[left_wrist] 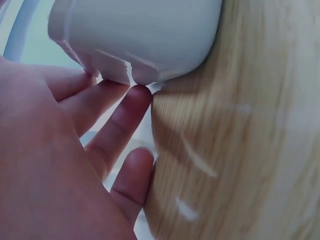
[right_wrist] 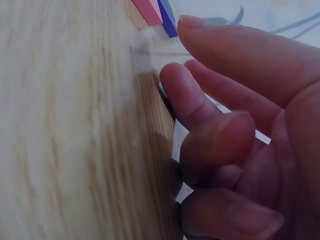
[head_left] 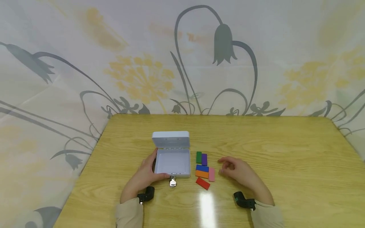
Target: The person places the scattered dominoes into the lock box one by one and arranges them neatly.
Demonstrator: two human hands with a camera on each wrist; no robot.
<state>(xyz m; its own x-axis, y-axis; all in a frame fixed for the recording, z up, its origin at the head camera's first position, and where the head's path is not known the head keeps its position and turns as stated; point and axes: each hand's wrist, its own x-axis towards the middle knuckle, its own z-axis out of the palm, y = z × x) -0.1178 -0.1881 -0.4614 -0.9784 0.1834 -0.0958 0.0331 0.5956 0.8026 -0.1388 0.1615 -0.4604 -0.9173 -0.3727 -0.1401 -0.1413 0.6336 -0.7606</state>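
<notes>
A white cash box (head_left: 173, 161) stands on the table with its lid (head_left: 171, 139) tipped up and back. Its inside shows bare. My left hand (head_left: 146, 169) holds the box at its left side, thumb along the front edge and fingers on the side wall. Small silver keys (head_left: 172, 182) hang at the box front. To the right lie flat blocks: green (head_left: 199, 157), purple (head_left: 204, 159), blue (head_left: 202, 168), orange (head_left: 201, 174), pink (head_left: 211, 174) and red (head_left: 202, 183). My right hand (head_left: 238, 171), loosely curled with nothing in it, is just right of the pink block.
The yellow wood-grain table (head_left: 299, 164) extends well to the right of the hands. A patterned cloth (head_left: 142, 63) with flowers hangs behind its far edge. Black wrist cameras (head_left: 243, 201) sit on both wrists.
</notes>
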